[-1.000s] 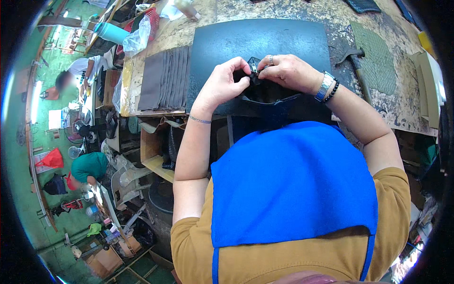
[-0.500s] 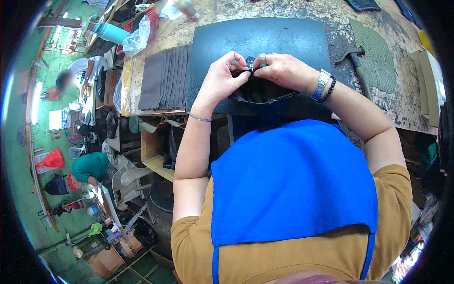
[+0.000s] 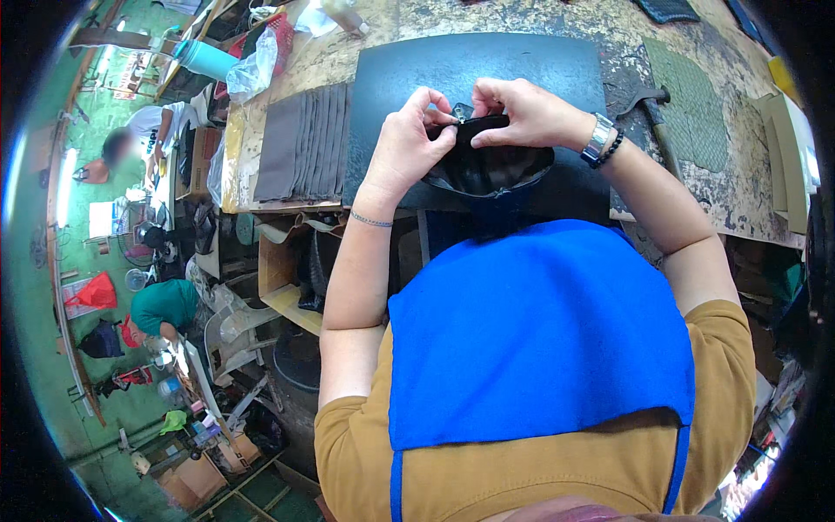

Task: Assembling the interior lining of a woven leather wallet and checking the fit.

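Observation:
A black bag (image 3: 487,180) with its mouth gaping stands at the near edge of a dark board. My left hand (image 3: 416,135) pinches the bag's far rim at its left end, beside a small shiny metal piece (image 3: 459,114). Farther right along that same rim is my right hand (image 3: 531,115), thumb inside the mouth and fingers over the outer side. The fingertips behind the rim are partly hidden. Inside, the bag looks dark; its lower part sinks into shadow above my blue apron (image 3: 539,331).
The board (image 3: 539,65) covers the middle of a worn bench. Overlapping dark brown sheets (image 3: 300,143) lie left of it. On the right are a hammer (image 3: 658,126), a green textured sheet (image 3: 691,104) and upright cardboard (image 3: 787,161). Two other people work at far left.
My right hand has shifted right along the rim, away from the metal piece, with its fingers more spread. The bag's mouth gapes wider. My left hand stays nearly in place.

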{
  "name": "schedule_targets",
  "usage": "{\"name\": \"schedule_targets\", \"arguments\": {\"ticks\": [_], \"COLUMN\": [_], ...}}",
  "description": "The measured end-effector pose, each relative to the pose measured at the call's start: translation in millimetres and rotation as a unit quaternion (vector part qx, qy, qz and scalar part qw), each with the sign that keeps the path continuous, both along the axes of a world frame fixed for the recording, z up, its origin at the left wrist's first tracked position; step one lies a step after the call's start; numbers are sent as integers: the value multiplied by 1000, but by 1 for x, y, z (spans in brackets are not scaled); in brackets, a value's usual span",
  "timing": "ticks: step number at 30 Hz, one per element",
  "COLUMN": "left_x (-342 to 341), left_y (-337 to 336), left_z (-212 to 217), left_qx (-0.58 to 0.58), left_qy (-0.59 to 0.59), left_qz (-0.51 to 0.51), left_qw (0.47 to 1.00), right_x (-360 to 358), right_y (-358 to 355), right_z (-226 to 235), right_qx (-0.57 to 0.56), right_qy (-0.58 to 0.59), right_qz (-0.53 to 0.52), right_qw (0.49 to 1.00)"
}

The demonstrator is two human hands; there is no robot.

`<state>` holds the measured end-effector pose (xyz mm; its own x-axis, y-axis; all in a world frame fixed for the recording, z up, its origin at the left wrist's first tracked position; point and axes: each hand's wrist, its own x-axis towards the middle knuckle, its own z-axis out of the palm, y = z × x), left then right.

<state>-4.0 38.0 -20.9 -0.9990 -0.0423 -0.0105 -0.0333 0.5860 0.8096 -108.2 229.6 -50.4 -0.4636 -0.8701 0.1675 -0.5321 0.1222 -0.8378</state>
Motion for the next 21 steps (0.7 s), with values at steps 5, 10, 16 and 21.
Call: {"name": "schedule_targets", "arguments": {"ticks": [5,10,16,21], "left_x": [2,9,23,25], "left_y": [3,11,23,9], "left_z": [-1,6,58,75], "left_qx": [-32,-154,-55,-171], "left_qy": [72,143,309,375], "left_qz": [-31,-9,-4,-45], "left_qw": [996,978,950,910], "right_x": [1,10,-1,3], "right_y": [-11,-13,-1,4], "right_z": [-3,8,60,72], "right_qx": [-10,-67,-232,-321], "right_qy": [63,251,387,374], "right_qz": [-15,-58,-113,-23], "right_qw": [998,964,885,870]}}
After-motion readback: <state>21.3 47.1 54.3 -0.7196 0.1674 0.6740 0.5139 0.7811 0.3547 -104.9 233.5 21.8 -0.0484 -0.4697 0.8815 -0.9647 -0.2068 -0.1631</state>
